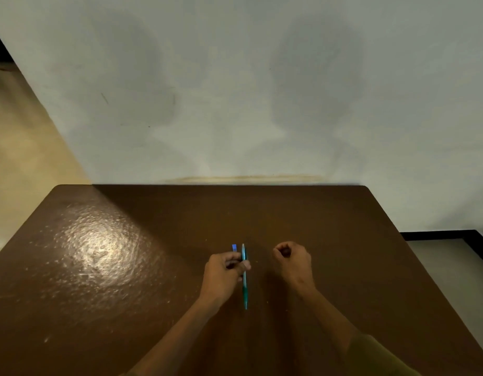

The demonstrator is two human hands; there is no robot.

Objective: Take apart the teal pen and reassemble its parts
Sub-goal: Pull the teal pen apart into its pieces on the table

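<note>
The teal pen lies lengthwise over the brown table, its tip toward me and its far end at the top. My left hand grips the pen's upper part between thumb and fingers. A small blue piece shows just beyond the left fingers, beside the pen's far end; whether it is joined to the pen I cannot tell. My right hand hovers a short way to the right of the pen, fingers curled into a loose fist with nothing visible in it.
A pale wall rises right behind the table's far edge. Tiled floor shows at the left, and floor with a dark skirting strip at the right. A bright glare patch lies on the table's left half.
</note>
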